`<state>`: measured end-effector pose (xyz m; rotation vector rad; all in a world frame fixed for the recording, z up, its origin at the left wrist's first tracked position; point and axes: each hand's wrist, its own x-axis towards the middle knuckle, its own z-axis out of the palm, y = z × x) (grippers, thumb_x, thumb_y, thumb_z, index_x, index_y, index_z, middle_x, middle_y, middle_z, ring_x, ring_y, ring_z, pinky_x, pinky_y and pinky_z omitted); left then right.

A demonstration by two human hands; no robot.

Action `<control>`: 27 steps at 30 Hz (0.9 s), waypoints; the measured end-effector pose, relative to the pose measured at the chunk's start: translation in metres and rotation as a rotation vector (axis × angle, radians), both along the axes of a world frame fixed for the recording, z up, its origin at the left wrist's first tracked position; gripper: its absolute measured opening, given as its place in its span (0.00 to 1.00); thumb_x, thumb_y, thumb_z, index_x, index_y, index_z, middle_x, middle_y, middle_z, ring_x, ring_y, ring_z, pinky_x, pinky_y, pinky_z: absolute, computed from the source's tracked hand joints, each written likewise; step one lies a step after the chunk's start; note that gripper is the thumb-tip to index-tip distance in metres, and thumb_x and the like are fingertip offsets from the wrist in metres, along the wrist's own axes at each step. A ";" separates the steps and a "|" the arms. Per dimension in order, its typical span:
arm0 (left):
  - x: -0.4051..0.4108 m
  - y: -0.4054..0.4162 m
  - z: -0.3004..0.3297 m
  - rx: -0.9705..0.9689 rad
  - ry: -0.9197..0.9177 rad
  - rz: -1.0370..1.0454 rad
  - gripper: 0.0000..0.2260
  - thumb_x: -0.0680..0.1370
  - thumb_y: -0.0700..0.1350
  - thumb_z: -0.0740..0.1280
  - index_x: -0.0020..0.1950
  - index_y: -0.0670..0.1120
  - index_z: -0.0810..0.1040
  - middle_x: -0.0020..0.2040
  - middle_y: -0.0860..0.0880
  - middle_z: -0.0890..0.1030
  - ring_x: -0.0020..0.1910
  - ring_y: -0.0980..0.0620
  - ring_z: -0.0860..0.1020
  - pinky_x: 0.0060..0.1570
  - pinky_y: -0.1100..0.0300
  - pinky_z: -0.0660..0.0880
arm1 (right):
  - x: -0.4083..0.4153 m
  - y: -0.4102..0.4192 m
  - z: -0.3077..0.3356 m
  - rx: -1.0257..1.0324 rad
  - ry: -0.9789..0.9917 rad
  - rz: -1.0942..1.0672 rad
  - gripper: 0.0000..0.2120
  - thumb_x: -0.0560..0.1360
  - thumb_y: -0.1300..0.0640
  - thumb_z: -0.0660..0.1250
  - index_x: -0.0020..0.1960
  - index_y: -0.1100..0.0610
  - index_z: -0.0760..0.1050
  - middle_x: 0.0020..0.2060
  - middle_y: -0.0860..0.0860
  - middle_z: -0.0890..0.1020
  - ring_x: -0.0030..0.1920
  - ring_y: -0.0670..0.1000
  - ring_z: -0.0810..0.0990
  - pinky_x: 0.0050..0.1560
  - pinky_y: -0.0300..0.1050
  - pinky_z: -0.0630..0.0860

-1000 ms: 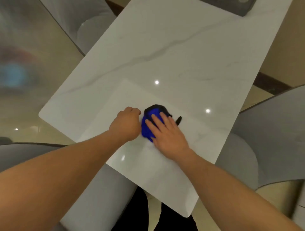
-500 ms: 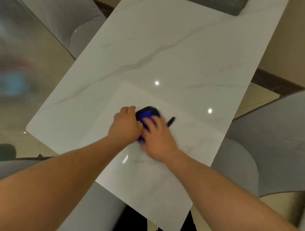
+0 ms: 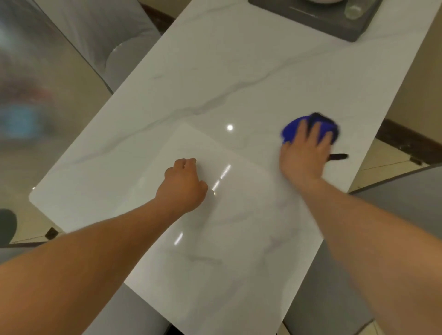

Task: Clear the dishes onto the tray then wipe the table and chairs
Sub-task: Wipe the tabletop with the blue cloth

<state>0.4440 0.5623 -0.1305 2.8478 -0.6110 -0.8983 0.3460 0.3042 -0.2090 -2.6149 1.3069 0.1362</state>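
From the head view: the right hand (image 3: 305,153) lies flat with fingers straight and spread, pressing a blue cloth (image 3: 293,130) onto the white marble table (image 3: 215,71), close to the table's right edge. The cloth is blurred; a dark part shows at its far side, and a dark strip pokes out beside the hand toward the edge. The left hand (image 3: 183,185) sits near the middle of the table, fingers curled under into a loose fist, holding nothing, knuckles down toward the surface. At the far end, a grey tray (image 3: 334,26) rests on the table, cut off by the frame: on it, the rim of a white dish (image 3: 325,1) and a clear glass (image 3: 353,9). Grey chairs (image 3: 105,31) stand on both sides.
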 end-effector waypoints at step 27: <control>0.090 -0.055 -0.064 0.358 0.034 -0.105 0.72 0.54 0.83 0.64 0.81 0.42 0.35 0.81 0.39 0.38 0.79 0.33 0.38 0.72 0.29 0.52 | 0.191 0.071 0.012 0.238 -0.060 0.950 0.33 0.78 0.55 0.63 0.81 0.43 0.56 0.82 0.52 0.55 0.81 0.61 0.47 0.79 0.60 0.47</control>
